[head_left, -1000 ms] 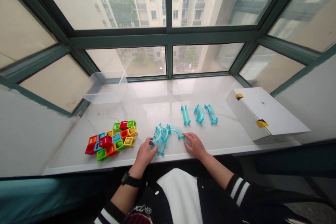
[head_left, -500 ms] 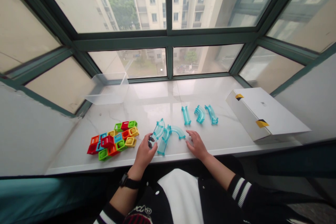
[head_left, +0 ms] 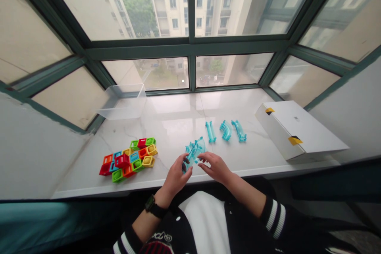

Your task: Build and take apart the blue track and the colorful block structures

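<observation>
My left hand (head_left: 178,172) is closed on a translucent blue curved track piece (head_left: 197,147), raised above the sill near its front edge. My right hand (head_left: 216,167) meets that piece at its lower right end, thumb and fingers around the edge. Other blue track pieces lie behind and under the held one, mostly covered by it and by my fingers. Farther back to the right, a straight track piece (head_left: 210,132), a curved one (head_left: 226,130) and a wavy one (head_left: 239,131) lie apart in a row.
Left on the white sill (head_left: 175,113) is a cluster of colourful plastic blocks (head_left: 127,160). A clear plastic bin (head_left: 125,103) stands behind them by the window. At the right sits a white box (head_left: 300,129) with yellow-black tabs.
My left hand has moved right, bringing the curved track piece over the others. My right hand has come in leftward and now touches that piece. The row and blocks have stayed put.
</observation>
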`<state>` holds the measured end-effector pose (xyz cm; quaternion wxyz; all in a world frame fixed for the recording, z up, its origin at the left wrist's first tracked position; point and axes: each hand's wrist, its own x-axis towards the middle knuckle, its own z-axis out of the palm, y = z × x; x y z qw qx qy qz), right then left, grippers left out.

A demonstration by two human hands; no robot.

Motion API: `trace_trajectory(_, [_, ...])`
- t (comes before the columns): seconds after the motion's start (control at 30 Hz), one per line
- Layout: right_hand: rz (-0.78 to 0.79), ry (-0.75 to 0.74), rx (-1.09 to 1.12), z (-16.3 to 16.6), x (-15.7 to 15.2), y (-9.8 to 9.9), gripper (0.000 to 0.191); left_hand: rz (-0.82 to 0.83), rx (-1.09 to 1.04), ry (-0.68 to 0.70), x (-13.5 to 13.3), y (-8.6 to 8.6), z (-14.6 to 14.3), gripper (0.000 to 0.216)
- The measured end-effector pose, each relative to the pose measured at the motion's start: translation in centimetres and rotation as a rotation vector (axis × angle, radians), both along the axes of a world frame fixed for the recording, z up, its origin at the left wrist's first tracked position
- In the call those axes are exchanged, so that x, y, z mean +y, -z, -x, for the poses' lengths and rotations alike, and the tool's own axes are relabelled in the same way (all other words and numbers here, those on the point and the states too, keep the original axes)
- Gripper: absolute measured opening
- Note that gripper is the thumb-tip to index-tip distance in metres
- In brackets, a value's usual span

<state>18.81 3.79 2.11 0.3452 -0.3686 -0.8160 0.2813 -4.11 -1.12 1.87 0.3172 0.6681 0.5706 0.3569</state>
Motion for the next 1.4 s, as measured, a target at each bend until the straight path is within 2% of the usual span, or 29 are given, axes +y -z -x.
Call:
trace_trajectory(0.2, [0.009, 0.078, 0.072, -0.8, 0.3, -0.3, 0.022, 0.005, 0.08, -0.013, 0.1, 0.1, 1.1, 0.052])
trace_trajectory(0.37, [0.033, 0.138, 0.127, -1.4, 0.2, -0.3, 0.02, 0.005, 0.136, 0.011, 0.3, 0.1, 1.8, 0.041])
trace_trajectory(0.5, [0.059, 0.133, 0.162, -1.5, 0.1, 0.0, 0.022, 0.015, 0.14, 0.01, 0.3, 0.1, 2.1, 0.039])
trace_trajectory(0.63, [0.069, 0.199, 0.232, -1.9, 0.3, -0.2, 0.023, 0.0, 0.146, -0.009, 0.4, 0.0, 2.5, 0.037])
trace_trajectory(0.87, [0.035, 0.238, 0.275, -2.9, 0.5, -0.2, 0.024, 0.091, 0.057, -0.095, 0.3, 0.2, 2.9, 0.011])
trace_trajectory(1.0, [0.028, 0.241, 0.279, -3.0, 0.4, 0.2, 0.023, 0.137, -0.102, -0.092, 0.2, -0.2, 2.5, 0.014])
trace_trajectory(1.1, [0.019, 0.236, 0.276, -3.1, 0.3, 0.3, 0.023, 0.155, -0.138, -0.024, 0.3, -0.7, 2.0, 0.014])
trace_trajectory(1.23, [0.002, 0.226, 0.296, -3.2, 0.2, 0.3, 0.022, 0.208, -0.247, 0.066, 0.9, -1.3, 1.1, 0.026])
trace_trajectory(1.4, [0.001, 0.242, 0.303, -3.8, 0.1, 0.5, 0.019, 0.3, -0.304, -0.016, 2.1, -2.7, -0.8, 0.045])
